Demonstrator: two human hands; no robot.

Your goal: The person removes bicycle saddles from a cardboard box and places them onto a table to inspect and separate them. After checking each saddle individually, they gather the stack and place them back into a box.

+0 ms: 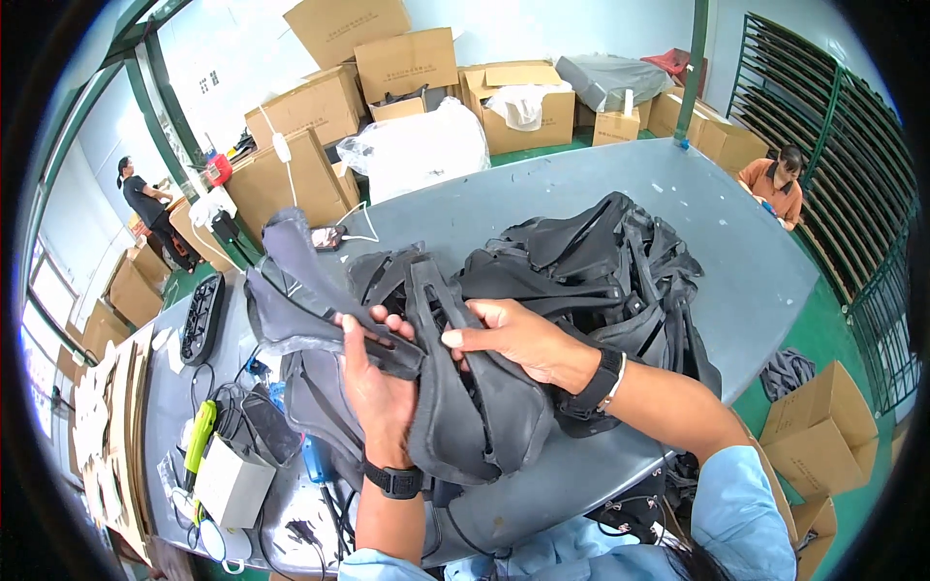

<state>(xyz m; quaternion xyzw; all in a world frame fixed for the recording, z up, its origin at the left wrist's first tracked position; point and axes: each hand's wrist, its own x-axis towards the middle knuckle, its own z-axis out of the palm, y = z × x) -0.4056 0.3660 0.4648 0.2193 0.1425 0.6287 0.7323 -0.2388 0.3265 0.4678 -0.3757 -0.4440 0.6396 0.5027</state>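
Observation:
My left hand (pixel 380 382) is closed around the narrow ends of grey saddle covers (pixel 291 315), thin moulded pieces whose wide ends fan out to the upper left. My right hand (pixel 523 339) pinches a black saddle cover (pixel 431 426) with a long slot down its middle. That cover's wide end points toward me and its narrow end away, close beside my left fingers. Beyond my right hand lies a heap of black saddle covers (pixel 572 252), tangled over each other. Another grey cover (pixel 325 397) lies under my left hand.
The grey table (pixel 756 242) has a black tray (pixel 202 318), a white box (pixel 235 484), a yellow-green tool (pixel 200 436) and cables on its left. Cardboard boxes (pixel 407 63) line the back. Two people are beyond the table, left and right. An open carton (pixel 823 426) stands right.

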